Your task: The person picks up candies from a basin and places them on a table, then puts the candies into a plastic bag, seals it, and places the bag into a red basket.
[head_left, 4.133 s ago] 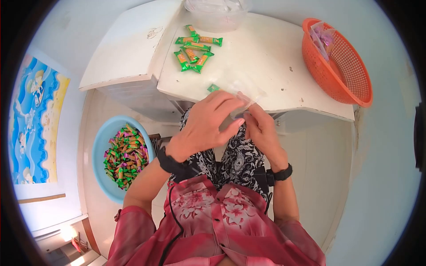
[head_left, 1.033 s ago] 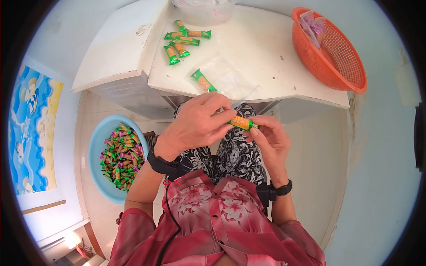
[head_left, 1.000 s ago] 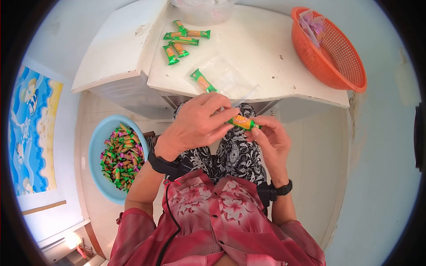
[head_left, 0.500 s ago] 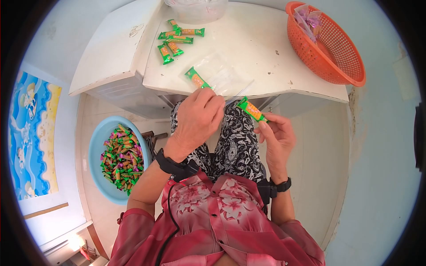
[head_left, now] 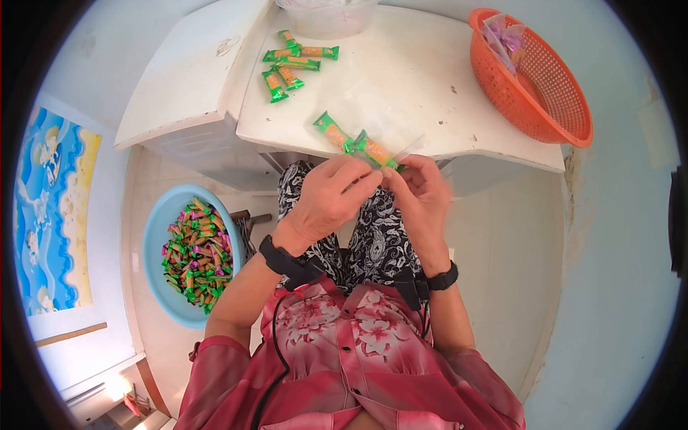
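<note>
My left hand (head_left: 330,199) and my right hand (head_left: 417,195) meet at the near edge of the white table (head_left: 416,79). My right hand's fingers pinch a green and orange wrapped candy (head_left: 375,150), its far end inside a clear plastic bag (head_left: 365,118). My left hand's fingertips hold the bag's opening. Another green candy (head_left: 332,132) lies inside the bag. Several more green candies (head_left: 292,63) lie loose at the table's far left.
An orange basket (head_left: 539,79) with small purple packets sits at the table's right. A clear tub (head_left: 328,14) stands at the far edge. A blue basin (head_left: 188,254) full of wrapped candies rests on the floor to my left.
My right hand has carried the candy from above my lap up to the bag's mouth. My left hand has shifted onto the bag's opening.
</note>
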`<state>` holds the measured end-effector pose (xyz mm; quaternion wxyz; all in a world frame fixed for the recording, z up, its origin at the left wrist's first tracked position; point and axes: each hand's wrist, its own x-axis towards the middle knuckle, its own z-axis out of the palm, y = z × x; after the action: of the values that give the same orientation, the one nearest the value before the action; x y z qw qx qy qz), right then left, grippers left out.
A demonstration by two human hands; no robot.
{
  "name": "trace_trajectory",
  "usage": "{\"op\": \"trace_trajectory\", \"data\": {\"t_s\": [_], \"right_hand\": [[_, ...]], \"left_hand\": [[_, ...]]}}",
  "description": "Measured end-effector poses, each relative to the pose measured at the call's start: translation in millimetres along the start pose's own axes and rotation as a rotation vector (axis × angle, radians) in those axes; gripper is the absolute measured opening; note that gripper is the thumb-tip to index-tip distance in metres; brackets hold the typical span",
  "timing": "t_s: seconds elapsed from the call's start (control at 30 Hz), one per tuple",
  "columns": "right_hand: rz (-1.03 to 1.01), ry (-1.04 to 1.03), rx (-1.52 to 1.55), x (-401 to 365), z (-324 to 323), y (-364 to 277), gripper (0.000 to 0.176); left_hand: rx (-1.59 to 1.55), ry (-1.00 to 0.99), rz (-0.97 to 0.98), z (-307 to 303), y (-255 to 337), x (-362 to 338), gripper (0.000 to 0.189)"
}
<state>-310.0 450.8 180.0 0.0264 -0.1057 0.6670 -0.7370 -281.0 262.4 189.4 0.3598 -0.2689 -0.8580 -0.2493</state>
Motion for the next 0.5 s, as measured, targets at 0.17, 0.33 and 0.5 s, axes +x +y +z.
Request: {"op": "trace_trajectory", "data": {"t_s": [0.17, 0.33, 0.5], "right_hand": [[-0.066, -0.084, -0.06, 11, -6, 10, 0.031], [0.094, -0.065, -0.073, 8, -7, -3, 0.038], [-0.065, 0.018, -0.15, 10, 0, 7, 0.033]], "left_hand": [[-0.041, -0.081, 0.043, -3, -10, -4, 0.032], [0.044, 0.073, -0.05, -13, -14, -1, 0.028], [0.243, 0.132, -0.357, -24, -53, 5, 0.038]]}}
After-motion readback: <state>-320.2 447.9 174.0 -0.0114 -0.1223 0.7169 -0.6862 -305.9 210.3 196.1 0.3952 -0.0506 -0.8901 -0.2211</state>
